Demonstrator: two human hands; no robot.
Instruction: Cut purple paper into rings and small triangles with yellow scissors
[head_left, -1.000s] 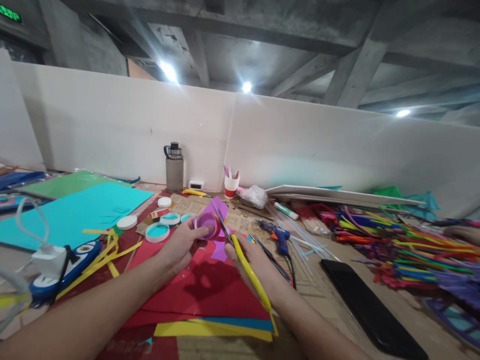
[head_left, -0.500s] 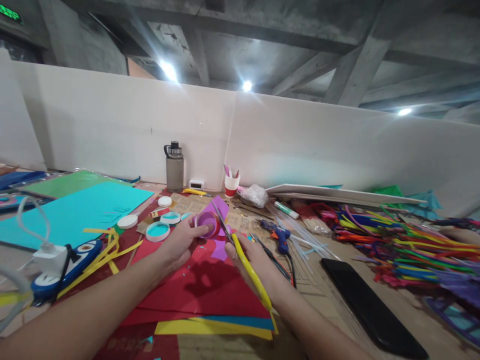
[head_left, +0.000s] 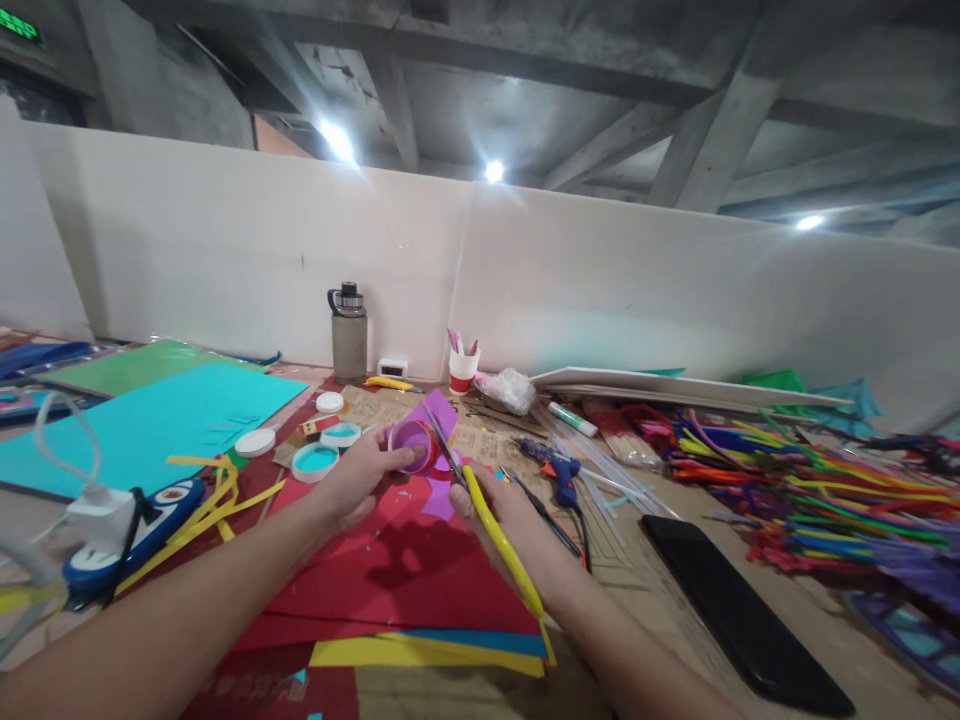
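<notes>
My left hand (head_left: 367, 472) is closed on a round, shallow ring with a red edge and purple lining (head_left: 411, 446), its fingers gripping the near left rim. Purple paper (head_left: 438, 408) shows behind the ring, and another purple piece hangs below it. In my right hand (head_left: 499, 515) are scissors with yellow handles (head_left: 491, 525); their blades point up and left, close beside the ring's right edge. Whether the blades touch the paper I cannot tell. Red paper sheets (head_left: 397, 590) lie beneath both hands, with tiny blue scraps on them.
White-rimmed round lids with blue inside (head_left: 315, 461) sit left of my hands. A blue glue gun (head_left: 564, 480), a black phone (head_left: 742, 610) and a heap of coloured pipe cleaners (head_left: 825, 490) lie to the right. A water bottle (head_left: 349, 345) and paper cup (head_left: 463, 370) stand behind.
My hands, the ring and the scissors have barely moved. Part of another person's hand or arm at the right edge, behind the pipe cleaners, has gone from view.
</notes>
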